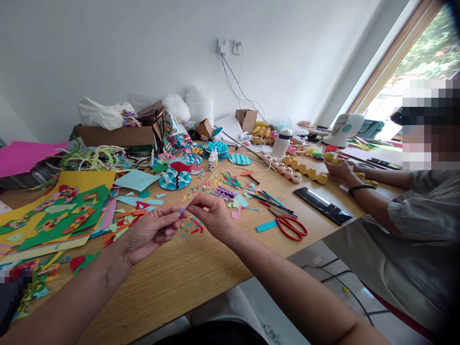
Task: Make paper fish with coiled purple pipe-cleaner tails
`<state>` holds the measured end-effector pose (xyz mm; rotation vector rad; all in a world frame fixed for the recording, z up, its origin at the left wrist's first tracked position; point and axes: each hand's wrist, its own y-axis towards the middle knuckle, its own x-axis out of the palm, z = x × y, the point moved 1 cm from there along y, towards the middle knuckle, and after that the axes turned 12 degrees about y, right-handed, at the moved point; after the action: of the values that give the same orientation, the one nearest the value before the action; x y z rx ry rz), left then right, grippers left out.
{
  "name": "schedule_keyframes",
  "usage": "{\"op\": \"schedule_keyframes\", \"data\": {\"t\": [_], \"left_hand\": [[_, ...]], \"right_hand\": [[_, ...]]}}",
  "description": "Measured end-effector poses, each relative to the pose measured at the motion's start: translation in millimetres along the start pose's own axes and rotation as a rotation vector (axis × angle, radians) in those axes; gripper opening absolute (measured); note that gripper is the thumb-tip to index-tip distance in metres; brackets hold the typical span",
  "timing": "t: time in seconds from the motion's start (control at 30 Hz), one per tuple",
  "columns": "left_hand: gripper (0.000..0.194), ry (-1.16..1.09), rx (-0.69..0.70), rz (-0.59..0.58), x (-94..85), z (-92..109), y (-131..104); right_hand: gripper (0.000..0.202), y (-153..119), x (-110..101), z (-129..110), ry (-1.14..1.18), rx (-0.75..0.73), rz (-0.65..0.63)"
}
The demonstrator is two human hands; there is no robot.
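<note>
My left hand (158, 229) is closed around a small light-purple piece (181, 211), pinched between thumb and fingertips. Whether it is paper or fuzzy stem I cannot tell. Close beside it, my right hand (212, 215) makes a pinch at the purple piece's right end; what its fingertips hold is too small to make out. Both hands are just above the table's front part. Beyond them lie tiny paper scraps (197, 225) and a purple fuzzy coil (225, 193). Red-handled scissors (293, 227) rest to the right beside a blue paper strip (266, 226).
Cut coloured paper (72, 211) is piled at left. Blue discs, one bearing a red paper fish (180, 166), stand behind glue bottles (212, 160) and nearby. A phone (322, 206), yellow egg-carton strips (305, 169) and a white bottle (282, 143) are at right. A co-worker (420, 206) sits there.
</note>
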<state>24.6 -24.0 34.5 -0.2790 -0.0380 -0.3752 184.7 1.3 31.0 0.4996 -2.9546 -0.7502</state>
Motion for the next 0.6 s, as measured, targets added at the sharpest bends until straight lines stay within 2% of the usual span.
{"op": "schedule_keyframes", "data": {"t": [0.13,0.3,0.47,0.6], "left_hand": [[0.017,0.352,0.162,0.193,0.6,-1,9],[0.016,1.051,0.447,0.394,-4.9,1,20],[0.024,1.377,0.694,0.462,-11.9,-2,26],[0.025,1.607,0.788,0.432,-17.7,-7,29]], "right_hand": [[0.014,-1,6,15,0.04,0.183,0.143],[0.017,-1,16,33,0.425,0.404,0.262],[0.016,0,23,36,0.661,0.479,0.35],[0.017,0,27,38,0.746,0.557,0.409]]}}
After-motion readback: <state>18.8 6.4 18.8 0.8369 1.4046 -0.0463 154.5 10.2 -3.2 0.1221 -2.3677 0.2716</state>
